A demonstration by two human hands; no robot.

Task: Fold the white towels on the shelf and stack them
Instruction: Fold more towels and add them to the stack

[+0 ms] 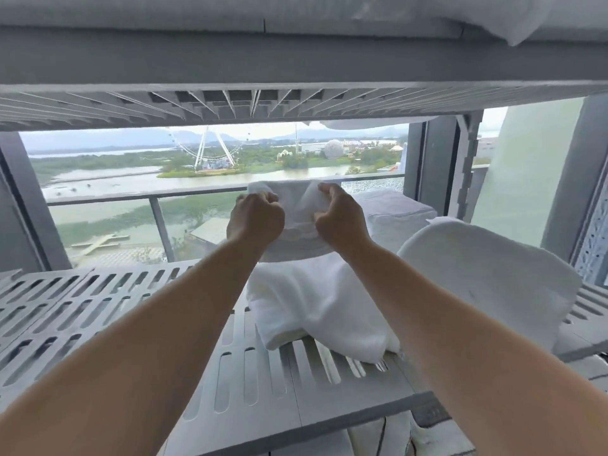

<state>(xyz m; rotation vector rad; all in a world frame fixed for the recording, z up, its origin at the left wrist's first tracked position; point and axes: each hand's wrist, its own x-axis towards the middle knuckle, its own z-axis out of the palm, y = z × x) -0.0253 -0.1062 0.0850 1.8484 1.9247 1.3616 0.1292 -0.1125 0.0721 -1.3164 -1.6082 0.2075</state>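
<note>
Early to middle stage, judged from the layout alone. Both hands occupied: left hand (256, 218) and right hand (340, 222) clenched close together on the far upper edge of one white towel (316, 297), knuckles toward the viewer. Upper part of that towel raised off the slotted shelf (98, 301); lower part bunched and resting on the slats at centre. Fold not yet made: no flat panel, no matched corners, cloth hanging in loose creases. Apparently done: a folded pile (394, 209) at the far right of the same shelf, just behind the held towel, squared and flat; number of layers in it impossible to tell. Left to do, by estimate: folding of the held towel, then of the loose towel (487, 274) slumped at near right, just beside the held one, then stacking of both on the pile. Count on this tier: one towel in hand, one loose towel, one folded pile. Count of tiers in view: two, the slotted shelf below and the upper shelf (230, 67) overhead. On the upper shelf, white fabric (513, 18) overhanging at far right; whether towel or bedding, and how many pieces, unclear. Count of hands: two, neither free. Beyond the shelf, well apart from the work: one balcony railing (131, 195), one river (131, 181) and one Ferris wheel (210, 149) in the distance, left of centre.
</note>
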